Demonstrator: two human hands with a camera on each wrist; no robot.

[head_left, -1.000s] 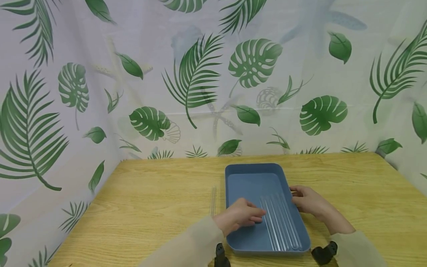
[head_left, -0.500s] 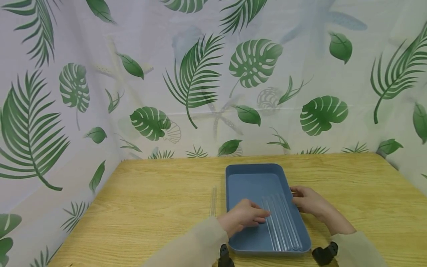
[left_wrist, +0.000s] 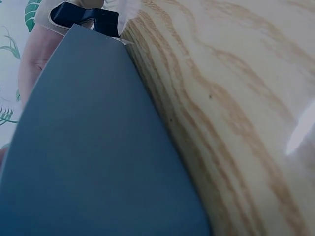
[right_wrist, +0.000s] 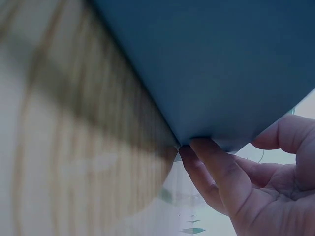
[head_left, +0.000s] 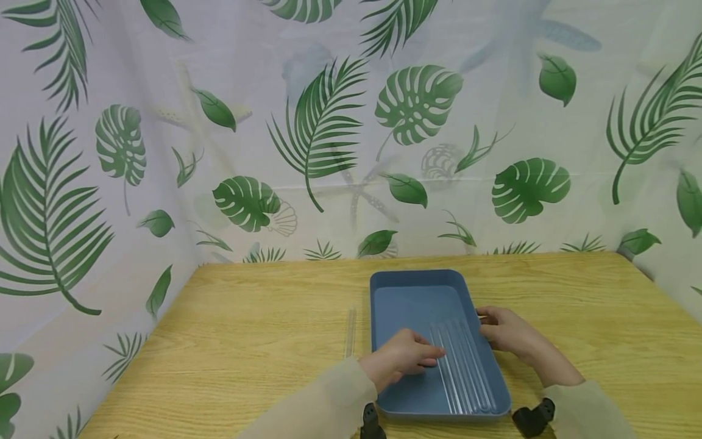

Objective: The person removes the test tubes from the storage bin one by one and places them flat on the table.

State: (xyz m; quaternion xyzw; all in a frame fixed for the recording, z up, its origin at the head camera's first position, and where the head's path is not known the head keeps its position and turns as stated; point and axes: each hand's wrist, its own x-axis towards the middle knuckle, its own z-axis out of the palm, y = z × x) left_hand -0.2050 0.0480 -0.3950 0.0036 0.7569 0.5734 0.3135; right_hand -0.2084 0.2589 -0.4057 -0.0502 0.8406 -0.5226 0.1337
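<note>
A blue rectangular tray (head_left: 408, 308) lies on the wooden table. Several clear, slender tubes or rods (head_left: 466, 372) lie side by side lengthwise along its right part. My left hand (head_left: 403, 355) reaches over the tray's left rim, its fingertips right at the leftmost tube. In the left wrist view that hand is hidden, and the tray's outer wall (left_wrist: 103, 132) fills much of the picture. My right hand (head_left: 507, 332) rests against the outside of the tray's right wall. The right wrist view shows its fingertips (right_wrist: 204, 145) on the outer wall, near the bottom edge.
Another clear tube or rod (head_left: 350, 332) lies on the wooden table (head_left: 247, 341) just left of the tray, partly behind the left sleeve. A white cloth with green leaf prints (head_left: 340, 213) hangs behind the table.
My left hand has shifted slightly right, and the left tubes in the tray have moved a little right with it. The right hand and tray have stayed in place.
</note>
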